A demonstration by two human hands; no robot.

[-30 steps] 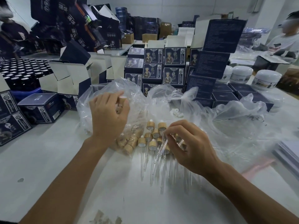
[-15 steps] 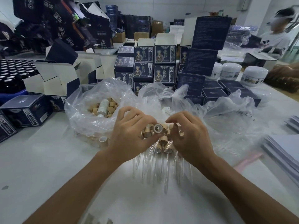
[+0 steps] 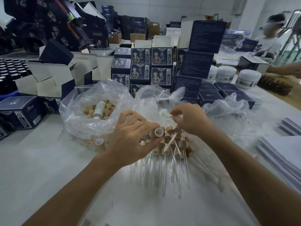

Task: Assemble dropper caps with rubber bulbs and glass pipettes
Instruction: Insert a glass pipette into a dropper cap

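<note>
My left hand (image 3: 130, 136) grips a wooden dropper cap (image 3: 158, 132) between thumb and fingertips, its white-lined opening facing me. My right hand (image 3: 190, 118) is raised just behind the pile and pinches a small white piece, apparently a rubber bulb (image 3: 170, 114), at the mouth of the bag of white bulbs (image 3: 162, 110). Below both hands lies a heap of assembled droppers (image 3: 172, 147), their glass pipettes (image 3: 162, 176) pointing toward me. A clear plastic bag (image 3: 84, 101) on the left holds several loose wooden caps (image 3: 107, 103) and a white bottle (image 3: 99, 108).
Stacked navy boxes (image 3: 151, 67) and open cartons (image 3: 48, 75) stand behind the bags. White jars (image 3: 226, 74) sit at the back right, black bottles (image 3: 9, 69) at the far left. Sheets of paper (image 3: 285, 154) lie on the right. Another person (image 3: 268, 39) works at the far right.
My left hand left the bag of caps and came to the droppers with a cap. My right hand drew back from the cap and rose toward the bulb bag.
</note>
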